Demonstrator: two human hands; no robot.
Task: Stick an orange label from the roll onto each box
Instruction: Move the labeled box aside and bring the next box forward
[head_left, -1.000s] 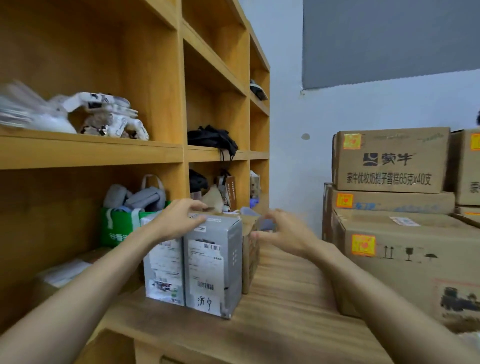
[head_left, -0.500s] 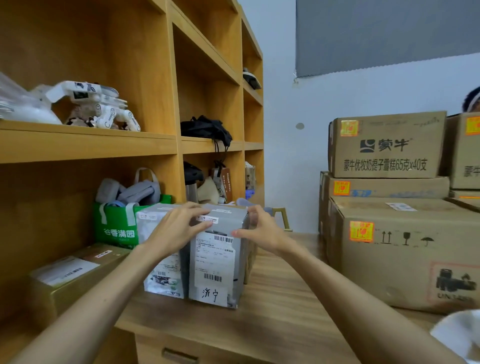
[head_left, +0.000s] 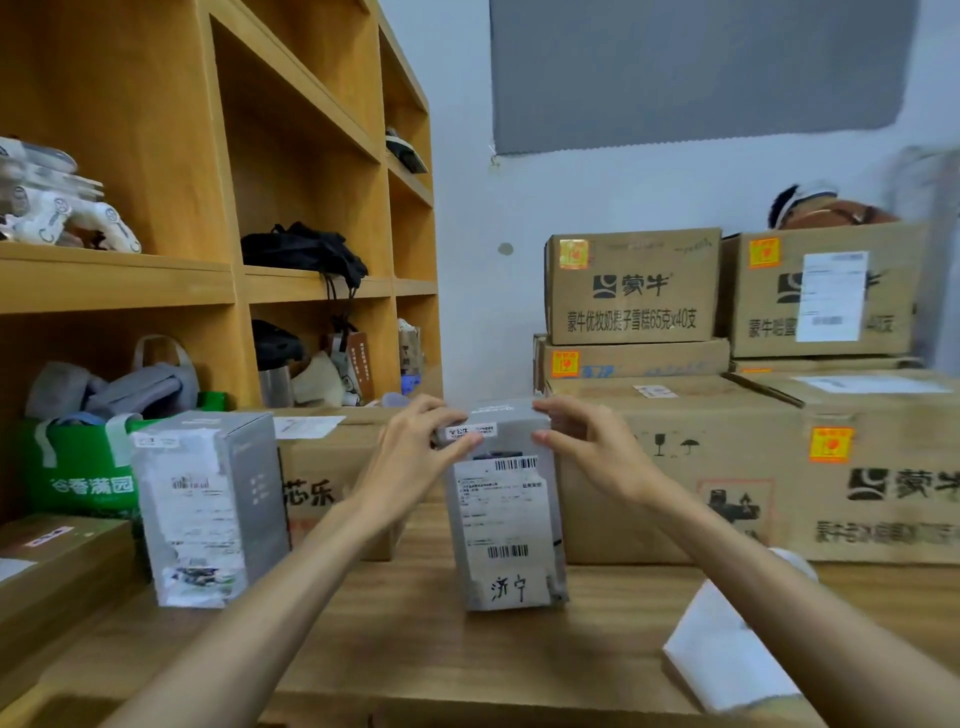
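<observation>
We judge the job well under way but not finished: on the stacked cartons (head_left: 631, 291) beyond and to the right of our fingers (head_left: 441, 415) we count four that already show an orange label (head_left: 573, 253) near a top corner. The grey box (head_left: 506, 519) between our hands shows only white shipping stickers on the face toward us. So does the second grey box (head_left: 213, 504), well to the left of our left fingers. The brown carton (head_left: 332, 467) behind that one shows no orange either, so we take these three as still to do. We cannot pick out the roll. A white sheet (head_left: 727, 654) lies on the table (head_left: 415, 649) below and right of our right hand (head_left: 587, 452), and we cannot tell what it is.

Our left hand (head_left: 410, 452) grips the grey box at its top left edge, fingers curled over the top, thumb pressed on the front beside a small white sticker (head_left: 470, 431). Our right hand clasps the top right edge the same way. The box is upright and seems to rest on the table — neither hand holds a label
</observation>
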